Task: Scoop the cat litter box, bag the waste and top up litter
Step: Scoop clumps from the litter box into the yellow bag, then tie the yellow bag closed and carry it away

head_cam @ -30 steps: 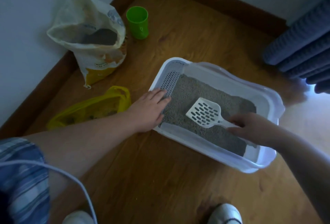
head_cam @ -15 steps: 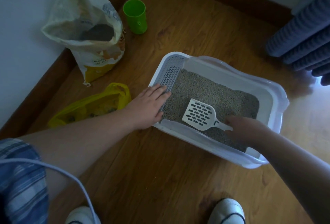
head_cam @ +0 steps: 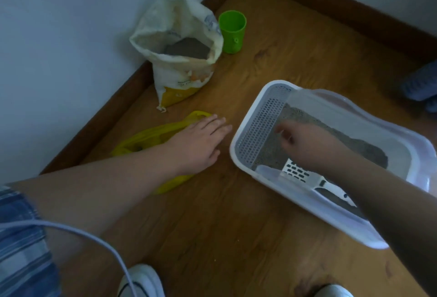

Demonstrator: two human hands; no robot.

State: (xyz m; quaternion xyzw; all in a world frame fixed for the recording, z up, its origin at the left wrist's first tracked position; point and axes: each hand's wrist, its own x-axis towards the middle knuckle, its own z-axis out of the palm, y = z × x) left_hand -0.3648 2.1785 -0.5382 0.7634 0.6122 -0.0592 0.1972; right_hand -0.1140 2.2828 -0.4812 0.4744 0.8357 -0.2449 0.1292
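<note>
A white litter box [head_cam: 246, 136] with grey litter stands on the wooden floor at the right. The white slotted scoop [head_cam: 300, 175] lies in it against the near wall, partly hidden under my right forearm. My right hand [head_cam: 307, 143] hovers over the litter with loosely spread fingers and holds nothing. Left of the box, my left hand [head_cam: 201, 143] is flat and open over the floor, above the yellow plastic bag [head_cam: 146, 140]. An open litter sack [head_cam: 182, 60] stands by the wall.
A green cup [head_cam: 232, 31] stands next to the sack, near the corner. Brown skirting runs along both walls. My white shoes [head_cam: 142, 280] are at the bottom edge. A blue-grey fabric thing [head_cam: 421, 84] lies at the far right.
My right hand let go of the scoop, which now lies in the box, and moved left over the litter. My left hand left the box rim and moved left above the yellow bag.
</note>
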